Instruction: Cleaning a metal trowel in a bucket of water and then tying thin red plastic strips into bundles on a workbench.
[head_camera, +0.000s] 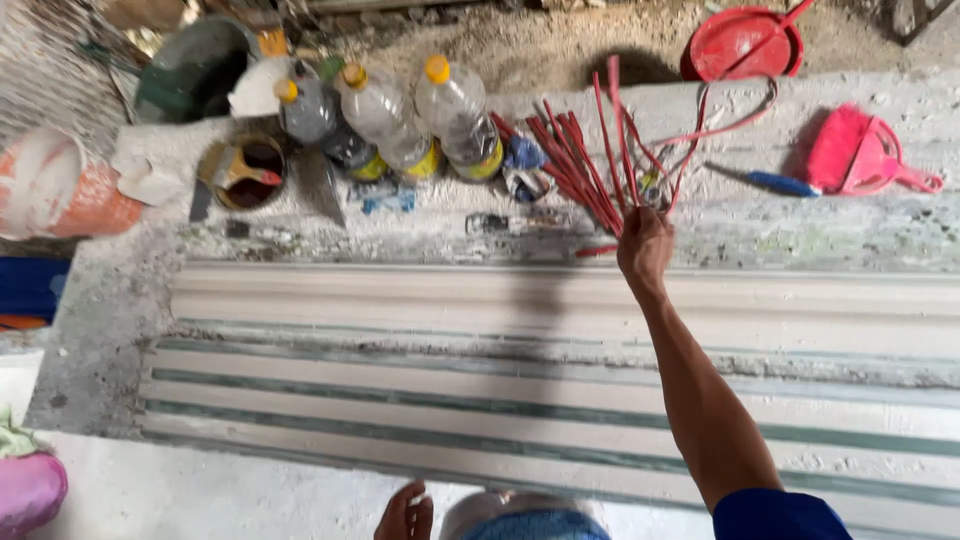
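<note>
The right hand (645, 245) is closed round the near ends of a bundle of red sticks (580, 165), fingers curled together about them; the single fingers cannot be told apart. The sticks fan out from the grip, up and to the left, too many and too crossed to count surely, perhaps a dozen. The arm runs down from the hand to a blue sleeve (775, 515) at the bottom edge.

The left hand (405, 515) shows only in part at the bottom edge, well below and left of the sticks; whether its fingers are spread or holding anything cannot be told.

The sticks lie over a rough grey ledge (800, 225). Just left of the sticks stand three clear plastic bottles (385, 125) with yellow caps, side by side. Left of the bottles is one tin (245, 170) with one brush across its mouth, and farther left one orange bucket (60, 190) on its side. Just right of the sticks a red cord (720, 125) loops over the ledge. Right of that lies one blue-handled tool (775, 183), then one pink brush with its pink dustpan (870, 155). Above and right of the sticks sits one red basin (740, 45) on sandy ground. Below the sticks, nearer the person, a long white moulding (450, 300) with ridges and green stripes runs across the view.
</note>
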